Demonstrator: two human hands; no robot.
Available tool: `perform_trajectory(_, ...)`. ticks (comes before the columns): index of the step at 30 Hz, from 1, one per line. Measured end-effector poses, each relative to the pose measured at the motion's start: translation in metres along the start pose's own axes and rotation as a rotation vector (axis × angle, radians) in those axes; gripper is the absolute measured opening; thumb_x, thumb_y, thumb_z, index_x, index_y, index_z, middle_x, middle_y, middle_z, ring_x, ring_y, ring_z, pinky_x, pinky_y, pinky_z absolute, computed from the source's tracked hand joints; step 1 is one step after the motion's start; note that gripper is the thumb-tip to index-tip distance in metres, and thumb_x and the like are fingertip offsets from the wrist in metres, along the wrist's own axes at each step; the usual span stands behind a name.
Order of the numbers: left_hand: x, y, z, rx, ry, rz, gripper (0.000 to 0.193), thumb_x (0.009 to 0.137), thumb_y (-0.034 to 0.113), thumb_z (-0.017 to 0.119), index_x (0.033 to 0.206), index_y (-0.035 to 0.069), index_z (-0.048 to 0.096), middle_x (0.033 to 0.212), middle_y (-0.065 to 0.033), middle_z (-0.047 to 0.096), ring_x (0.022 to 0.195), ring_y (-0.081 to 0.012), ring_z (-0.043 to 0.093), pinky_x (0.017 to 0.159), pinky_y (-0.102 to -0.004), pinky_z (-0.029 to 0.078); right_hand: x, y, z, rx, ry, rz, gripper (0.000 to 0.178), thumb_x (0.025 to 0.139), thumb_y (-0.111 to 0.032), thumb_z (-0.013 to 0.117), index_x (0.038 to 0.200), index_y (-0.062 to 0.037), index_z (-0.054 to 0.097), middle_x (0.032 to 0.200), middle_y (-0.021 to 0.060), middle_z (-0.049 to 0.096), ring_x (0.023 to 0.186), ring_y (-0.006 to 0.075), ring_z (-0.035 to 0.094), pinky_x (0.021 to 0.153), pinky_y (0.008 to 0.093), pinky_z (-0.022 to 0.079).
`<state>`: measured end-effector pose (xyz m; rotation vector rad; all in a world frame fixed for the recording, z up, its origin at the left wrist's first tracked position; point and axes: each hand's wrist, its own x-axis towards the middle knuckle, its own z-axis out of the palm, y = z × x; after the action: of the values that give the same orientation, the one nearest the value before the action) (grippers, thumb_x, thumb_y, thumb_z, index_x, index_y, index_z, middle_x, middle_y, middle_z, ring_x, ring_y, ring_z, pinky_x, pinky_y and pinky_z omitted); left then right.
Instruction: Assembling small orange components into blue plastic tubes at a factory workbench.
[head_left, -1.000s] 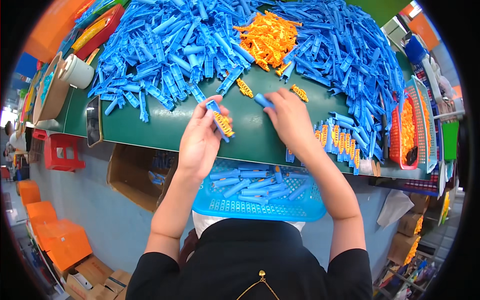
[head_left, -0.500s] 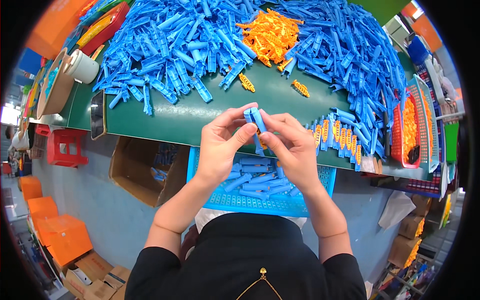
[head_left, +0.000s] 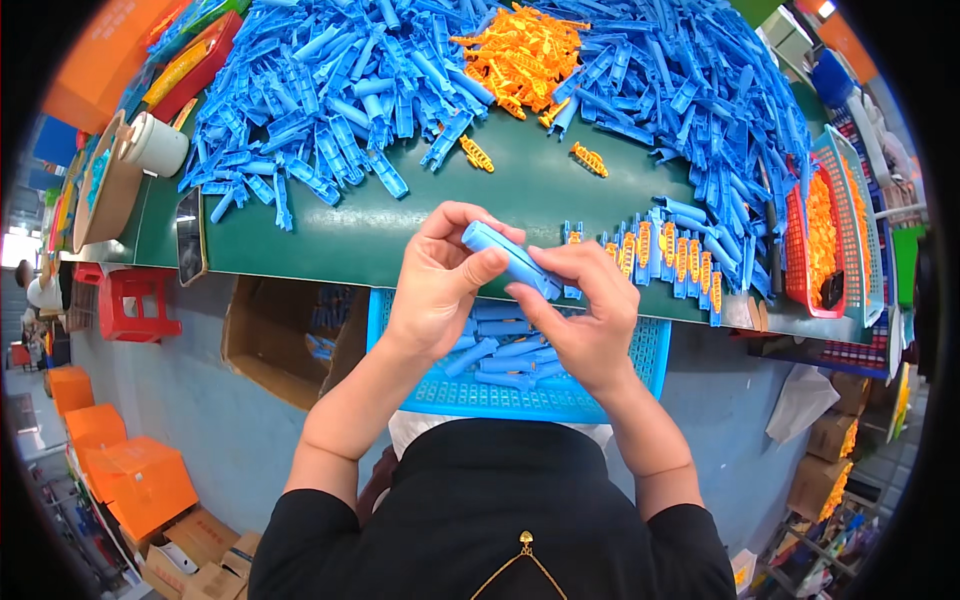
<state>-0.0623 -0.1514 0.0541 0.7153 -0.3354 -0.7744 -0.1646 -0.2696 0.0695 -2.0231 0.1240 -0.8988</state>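
Between my two hands I hold a blue plastic casing (head_left: 512, 262), long and rounded, slanting down to the right above the table's front edge. My left hand (head_left: 440, 280) pinches its upper left end with thumb and fingers. At the lower right end, my right hand (head_left: 585, 305) closes thumb and fingers on it. Beyond my right hand stands a row of blue half casings with orange toothed inserts (head_left: 643, 245). Below my hands, a light blue basket (head_left: 505, 402) holds several finished-looking blue casings (head_left: 505, 365).
Large heaps of blue half casings (head_left: 330, 110) flank an orange heap of inserts (head_left: 520, 55) on the green table (head_left: 330, 240). Two loose orange inserts (head_left: 588, 160) lie nearer. A phone (head_left: 190, 235) is at the left edge, a red basket (head_left: 818, 250) at right, a cardboard box (head_left: 270, 345) below.
The blue casing has turned from nearly upright, with an open slit and some orange showing, to slanted with its rounded blue outside up. My hands have shifted slightly with it.
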Motion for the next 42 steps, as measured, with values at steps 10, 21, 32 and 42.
perform_trajectory(10,0.005,0.02,-0.004,0.746,-0.161,0.19,0.025,0.075,0.002,0.072,0.097,0.0,0.059,0.097,-0.0122,0.064,0.092,-0.0173,0.061,0.082,-0.0287,0.049,0.009,0.014,-0.012,-0.102,-0.138,-0.138,0.026,0.068,0.002,0.074,0.092,0.0014,0.064,0.084,0.0091,0.062,0.075,0.0175,0.06,0.062,0.0273,0.047)
perform_trajectory(21,0.015,0.02,0.009,1.673,-0.391,0.891,0.038,0.062,-0.001,0.074,0.099,0.002,0.063,0.088,-0.0118,0.066,0.067,-0.0235,0.06,0.058,-0.0293,0.049,0.002,0.02,-0.016,0.808,-0.127,0.612,0.024,0.078,0.002,0.067,0.099,0.0024,0.057,0.101,0.0094,0.062,0.093,0.0141,0.059,0.082,0.0256,0.047)
perform_trajectory(32,0.007,0.004,0.005,1.355,-0.285,0.591,0.026,0.076,0.012,0.071,0.096,0.0,0.06,0.078,-0.0105,0.062,0.059,-0.02,0.056,0.054,-0.0294,0.045,0.005,0.015,-0.024,0.684,-0.168,0.511,0.02,0.085,-0.004,0.062,0.103,0.003,0.056,0.095,0.0065,0.061,0.085,0.0101,0.058,0.075,0.0218,0.048)
perform_trajectory(42,0.002,-0.004,0.005,1.032,-0.199,0.116,0.025,0.09,0.025,0.059,0.09,0.0,0.057,0.065,0.0006,0.054,0.054,-0.0046,0.046,0.049,-0.019,0.034,-0.003,0.019,-0.02,0.461,-0.169,0.479,0.016,0.086,-0.007,0.062,0.098,0.0016,0.057,0.091,0.0026,0.057,0.08,0.0064,0.054,0.068,0.019,0.044)
